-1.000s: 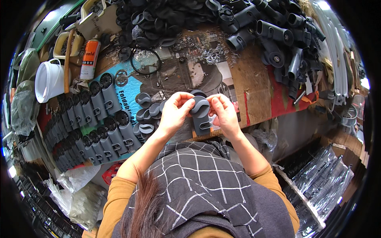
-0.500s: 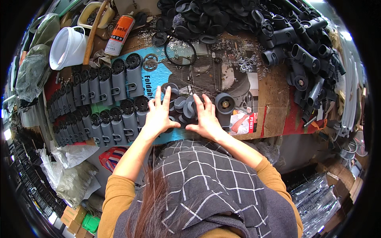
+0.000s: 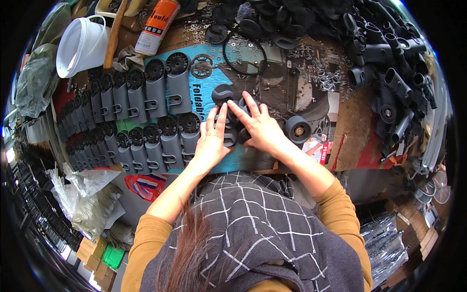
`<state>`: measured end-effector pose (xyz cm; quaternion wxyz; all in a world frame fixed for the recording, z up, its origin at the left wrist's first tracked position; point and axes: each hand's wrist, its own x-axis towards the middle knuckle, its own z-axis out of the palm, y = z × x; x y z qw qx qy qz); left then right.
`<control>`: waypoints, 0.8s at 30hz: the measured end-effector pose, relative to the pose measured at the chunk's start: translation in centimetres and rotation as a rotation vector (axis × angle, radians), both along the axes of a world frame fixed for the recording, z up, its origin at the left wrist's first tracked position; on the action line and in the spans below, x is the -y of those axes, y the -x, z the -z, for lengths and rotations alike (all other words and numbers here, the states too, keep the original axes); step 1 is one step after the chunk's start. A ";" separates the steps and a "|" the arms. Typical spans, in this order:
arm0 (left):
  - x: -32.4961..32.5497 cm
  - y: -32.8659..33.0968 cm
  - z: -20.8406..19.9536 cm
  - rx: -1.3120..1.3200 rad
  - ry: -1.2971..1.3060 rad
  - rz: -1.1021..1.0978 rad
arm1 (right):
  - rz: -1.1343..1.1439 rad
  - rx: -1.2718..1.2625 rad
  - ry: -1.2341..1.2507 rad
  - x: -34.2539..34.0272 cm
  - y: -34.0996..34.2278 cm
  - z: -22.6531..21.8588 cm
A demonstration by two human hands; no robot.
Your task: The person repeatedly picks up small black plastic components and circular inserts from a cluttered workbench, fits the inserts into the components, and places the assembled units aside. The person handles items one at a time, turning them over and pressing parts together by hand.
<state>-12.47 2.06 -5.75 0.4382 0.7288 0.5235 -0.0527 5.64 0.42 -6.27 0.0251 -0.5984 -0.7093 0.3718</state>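
The left hand (image 3: 210,145) is reaching forward with its fingers extended and loosely parted and its thumb standing away toward the right, while the right hand (image 3: 263,128) is spreading its fingers wider, its thumb pointing left; neither is visibly gripping anything. The fingertips of both hands are nearly meeting just below a dark grey, round plastic cap with a raised S-shaped ridge (image 3: 223,94), which is lying on a blue and dark printed sheet (image 3: 220,78); whether they are touching it, one cannot tell. More dark grey round caps (image 3: 230,137) are sitting between the two hands, partly hidden by the fingers, so contact with each is remaining unclear. To the right of the right hand, a dark round wheel with a brass-coloured centre (image 3: 298,129) is lying well apart from the fingertips. Left of the left hand, grey plastic housings topped with black spoked discs (image 3: 154,97) are standing in two rows, and beyond the fingertips a thin black ring (image 3: 266,61) is lying near scattered small metal parts (image 3: 331,80).
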 end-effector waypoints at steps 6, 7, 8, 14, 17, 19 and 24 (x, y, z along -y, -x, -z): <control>-3.0 0.9 0.6 0.520 0.158 -0.093 | 0.085 -0.529 0.076 -2.5 -2.2 0.0; -3.3 0.9 0.5 0.505 0.212 -0.112 | 0.102 -0.638 0.089 -2.7 -2.5 -0.1; -3.4 1.1 0.1 0.517 0.233 -0.123 | 0.100 -0.663 0.109 -2.8 -2.6 -0.3; -5.7 1.3 -0.6 0.350 0.103 -0.184 | 0.018 -0.658 0.119 -6.3 -2.5 -0.6; -5.9 1.4 -0.3 0.769 0.422 -0.406 | 0.250 -1.021 0.534 -7.9 -2.4 -0.6; -4.4 1.8 -0.7 0.731 0.327 -0.400 | 0.172 -1.014 0.562 -7.6 -2.1 -1.4; 3.1 4.8 -4.4 0.960 0.138 -0.522 | -0.163 -0.920 0.331 -4.5 1.3 -6.1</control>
